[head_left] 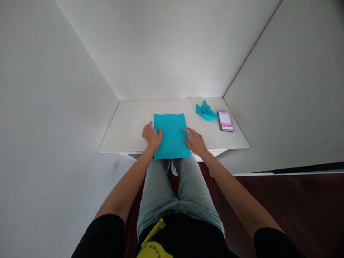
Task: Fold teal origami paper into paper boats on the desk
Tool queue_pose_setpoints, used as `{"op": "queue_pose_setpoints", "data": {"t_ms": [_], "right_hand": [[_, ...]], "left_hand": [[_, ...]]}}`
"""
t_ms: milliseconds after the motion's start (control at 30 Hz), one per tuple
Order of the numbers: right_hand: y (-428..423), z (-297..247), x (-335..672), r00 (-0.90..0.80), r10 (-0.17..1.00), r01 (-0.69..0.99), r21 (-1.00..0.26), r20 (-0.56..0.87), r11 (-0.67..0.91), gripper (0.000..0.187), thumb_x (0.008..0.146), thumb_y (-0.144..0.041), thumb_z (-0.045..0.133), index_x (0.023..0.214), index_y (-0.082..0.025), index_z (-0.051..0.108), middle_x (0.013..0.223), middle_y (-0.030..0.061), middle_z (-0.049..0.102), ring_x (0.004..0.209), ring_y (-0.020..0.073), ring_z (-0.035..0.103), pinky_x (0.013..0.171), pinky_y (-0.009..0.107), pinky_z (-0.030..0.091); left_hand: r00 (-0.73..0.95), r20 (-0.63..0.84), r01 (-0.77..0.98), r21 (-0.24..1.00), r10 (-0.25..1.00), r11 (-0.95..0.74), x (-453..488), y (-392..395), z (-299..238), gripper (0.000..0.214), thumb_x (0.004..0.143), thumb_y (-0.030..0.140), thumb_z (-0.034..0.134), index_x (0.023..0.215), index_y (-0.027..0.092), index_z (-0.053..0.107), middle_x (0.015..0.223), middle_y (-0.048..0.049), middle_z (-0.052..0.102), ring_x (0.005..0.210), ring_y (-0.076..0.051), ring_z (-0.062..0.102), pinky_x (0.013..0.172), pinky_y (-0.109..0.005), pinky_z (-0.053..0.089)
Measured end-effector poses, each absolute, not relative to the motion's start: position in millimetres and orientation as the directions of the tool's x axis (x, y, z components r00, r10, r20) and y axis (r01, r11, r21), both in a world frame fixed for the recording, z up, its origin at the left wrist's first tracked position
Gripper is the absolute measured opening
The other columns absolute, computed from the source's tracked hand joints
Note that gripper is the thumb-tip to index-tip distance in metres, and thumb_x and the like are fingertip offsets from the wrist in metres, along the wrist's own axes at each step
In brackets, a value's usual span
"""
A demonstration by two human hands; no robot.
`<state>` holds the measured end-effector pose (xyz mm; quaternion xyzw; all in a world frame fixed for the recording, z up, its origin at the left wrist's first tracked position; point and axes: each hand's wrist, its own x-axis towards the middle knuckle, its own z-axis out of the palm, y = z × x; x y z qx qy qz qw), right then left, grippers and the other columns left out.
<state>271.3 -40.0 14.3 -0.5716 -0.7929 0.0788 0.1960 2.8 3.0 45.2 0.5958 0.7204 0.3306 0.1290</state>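
Left hand: The left hand [152, 136] lay open and flat, fingers spread, its thumb side against the sheet's left edge. It pinched nothing and looked placed to steady the sheet from that side.
Right hand: The right hand [195, 141] was open too, its fingertips [188, 132] resting on the sheet's right edge. It pressed rather than gripped, with no paper held between the fingers.
Sheet: One square teal paper sheet [172, 136] lay flat between the hands, at the middle of the front edge of the white tabletop [126, 125], its near side overhanging that edge toward the lap, within easy reach of both hands.
Model: One folded teal paper model [205, 111], pointed and boat-like, sat toward the back right corner of the tabletop, well apart from the sheet.
Phone: One smartphone [225, 120], its screen blurred out, lay just beside the model, near the right edge.
Surroundings: White walls [166, 50] enclosed the tabletop's back and sides. The person's legs in pale grey trousers [161, 193] sat below the front edge.
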Motion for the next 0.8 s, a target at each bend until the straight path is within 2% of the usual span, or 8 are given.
{"op": "queue_pose_setpoints", "data": {"t_ms": [33,100,200,400,500,567,667,800], "right_hand": [[-41.5,12.0,267.7,-0.315,0.931,0.876,-0.32,0.186,0.361,0.054,0.113,-0.042,0.049,0.164,-0.026,0.053,0.174,0.0139,0.05,0.159,0.0342,0.049,0.125,0.058,0.046],[-40.7,9.8,263.0,-0.373,0.914,0.862,-0.306,0.157,0.404,0.047,0.114,-0.036,0.046,0.158,-0.027,0.062,0.17,0.0107,0.056,0.157,0.0314,0.052,0.127,0.058,0.043],[-35.1,10.7,261.6,-0.425,0.889,0.841,-0.291,0.168,0.457,0.044,0.114,-0.033,0.047,0.152,-0.024,0.067,0.165,0.012,0.061,0.157,0.0308,0.054,0.13,0.061,0.039],[-36.5,17.1,275.4,-0.482,0.865,0.821,-0.273,0.142,0.502,0.05,0.115,-0.039,0.045,0.158,-0.021,0.062,0.168,0.0133,0.056,0.155,0.0303,0.057,0.128,0.058,0.044],[-40.6,18.7,292.6,-0.532,0.835,0.785,-0.288,0.141,0.549,0.052,0.114,-0.035,0.044,0.162,-0.023,0.059,0.17,0.0118,0.054,0.156,0.0302,0.056,0.128,0.059,0.043],[-42.0,19.8,306.6,-0.6,0.791,0.734,-0.309,0.121,0.604,0.053,0.112,-0.031,0.044,0.164,-0.025,0.057,0.171,0.0096,0.053,0.156,0.0289,0.056,0.128,0.058,0.044],[-44.4,21.6,325.7,-0.685,0.723,0.662,-0.338,0.09,0.669,0.06,0.107,-0.031,0.053,0.166,-0.029,0.054,0.173,0.0079,0.051,0.156,0.028,0.056,0.127,0.056,0.044],[-52.0,21.4,335.8,-0.738,0.673,0.623,-0.33,0.055,0.709,0.094,0.089,-0.036,0.079,0.174,-0.027,0.041,0.18,0.0128,0.039,0.162,0.034,0.047,0.129,0.056,0.04]], "left_hand": [[-0.2,0.266,0.825,0.565,0.943,0.015,3.8,-0.1,39.8,0.067,0.1,0.038,0.063,0.161,0.012,0.05,0.165,-0.0265,0.053,0.158,-0.045,0.044,0.13,-0.07,0.029],[0.057,0.298,0.865,0.461,0.953,-0.195,4.4,-6.6,29.5,0.065,0.106,0.042,0.055,0.166,0.017,0.047,0.174,-0.02,0.047,0.165,-0.039,0.036,0.134,-0.062,0.028],[0.373,0.188,0.819,0.393,0.909,-0.418,0.0,-13.1,17.8,0.061,0.11,0.045,0.048,0.166,0.022,0.052,0.177,-0.012,0.046,0.169,-0.034,0.033,0.137,-0.056,0.026],[0.553,0.1,0.766,0.33,0.827,-0.552,-39.6,-27.0,18.7,0.071,0.109,0.056,0.05,0.172,0.023,0.044,0.18,-0.0108,0.04,0.17,-0.032,0.032,0.14,-0.055,0.021],[0.681,0.077,0.681,0.3,0.729,-0.668,-64.4,-41.8,23.9,0.101,0.094,0.073,0.07,0.175,0.023,0.036,0.182,-0.0129,0.035,0.17,-0.033,0.03,0.142,-0.052,0.014],[0.7,0.069,0.67,0.285,0.711,-0.686,-74.5,-50.2,25.1,0.115,0.084,0.075,0.08,0.176,0.024,0.034,0.182,-0.0141,0.035,0.171,-0.034,0.03,0.142,-0.051,0.011],[0.688,0.065,0.688,0.258,0.723,-0.678,-80.2,-55.1,23.6,0.117,0.081,0.064,0.088,0.176,0.022,0.034,0.182,-0.0156,0.033,0.172,-0.034,0.027,0.142,-0.052,0.01],[0.718,0.032,0.668,0.252,0.696,-0.7,-81.1,-52.2,21.8,0.114,0.078,0.038,0.09,0.176,0.025,0.033,0.183,-0.0131,0.032,0.172,-0.033,0.025,0.141,-0.053,0.012]]}}
